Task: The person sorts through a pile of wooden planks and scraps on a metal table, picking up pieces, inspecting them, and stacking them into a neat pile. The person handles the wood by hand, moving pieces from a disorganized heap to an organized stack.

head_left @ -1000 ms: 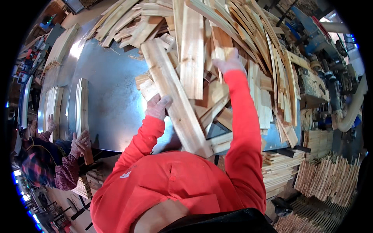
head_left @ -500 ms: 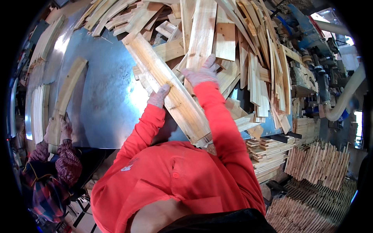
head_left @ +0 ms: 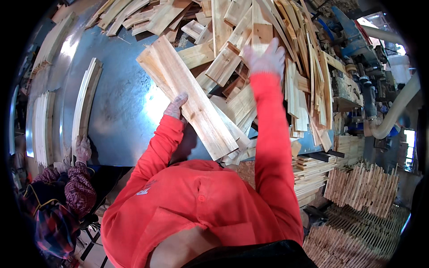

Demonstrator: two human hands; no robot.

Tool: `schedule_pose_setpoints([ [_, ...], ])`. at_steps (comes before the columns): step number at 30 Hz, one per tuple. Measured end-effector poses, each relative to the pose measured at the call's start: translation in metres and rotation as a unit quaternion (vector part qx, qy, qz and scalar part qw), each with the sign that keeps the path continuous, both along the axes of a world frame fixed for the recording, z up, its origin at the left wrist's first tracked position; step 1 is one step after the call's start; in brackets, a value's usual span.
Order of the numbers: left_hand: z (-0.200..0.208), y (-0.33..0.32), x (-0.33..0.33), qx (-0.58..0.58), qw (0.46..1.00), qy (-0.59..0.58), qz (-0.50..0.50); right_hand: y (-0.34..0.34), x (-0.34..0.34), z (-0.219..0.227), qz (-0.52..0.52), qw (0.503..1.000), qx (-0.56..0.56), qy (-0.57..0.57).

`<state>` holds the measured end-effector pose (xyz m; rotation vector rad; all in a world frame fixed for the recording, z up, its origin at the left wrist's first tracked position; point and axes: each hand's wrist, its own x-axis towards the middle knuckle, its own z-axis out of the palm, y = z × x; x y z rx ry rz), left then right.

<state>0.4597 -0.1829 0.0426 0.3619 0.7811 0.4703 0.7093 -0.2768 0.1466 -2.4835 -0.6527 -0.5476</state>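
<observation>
My left hand (head_left: 174, 106), in a pale glove, is closed on the left edge of some wooden boards (head_left: 194, 100) that lie stacked and slightly fanned, slanting from upper left to lower right. Its thumb rests on the top board; the fingers underneath are hidden. My right hand (head_left: 267, 59), also gloved, is stretched out over the loose pile of boards (head_left: 225, 67), fingers spread and a little blurred. Nothing shows in it; whether its fingertips touch the board (head_left: 262, 33) beyond them, I cannot tell.
A metal table (head_left: 118, 98) carries the boards. At left, a co-worker's gloved hands (head_left: 82, 149) hold boards (head_left: 87, 96) beside an upright row (head_left: 44, 127). On the right stand machinery with a hose (head_left: 395, 111) and stacks of wood strips (head_left: 362, 187).
Another board now lies on top of those in my left hand. My right hand has moved up and right, away from the long board. The co-worker's boards have shifted.
</observation>
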Motion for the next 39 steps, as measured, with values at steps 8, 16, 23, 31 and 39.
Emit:
schedule_pose_setpoints([
  [8, -0.013, 0.0, -0.011, 0.172, 0.985, 0.016, -0.014, -0.039, -0.039, 0.013, 0.13, 0.932, 0.004, 0.339],
  [16, -0.04, -0.006, -0.011, 0.003, 0.999, -0.036, 0.01, -0.056, -0.089, 0.014, 0.312, 0.917, -0.087, 0.235],
  [23, -0.051, 0.013, -0.039, 0.128, 0.991, -0.027, 0.003, 0.039, 0.136, -0.092, -0.132, 0.933, 0.052, 0.331],
  [31, 0.036, 0.14, -0.132, 0.295, 0.95, 0.09, 0.05, 0.037, 0.104, -0.08, -0.044, 0.886, 0.187, 0.421],
  [39, 0.099, 0.147, -0.167, 0.44, 0.54, 0.68, -0.228, -0.031, -0.017, -0.057, 0.073, 0.822, 0.303, 0.477],
])
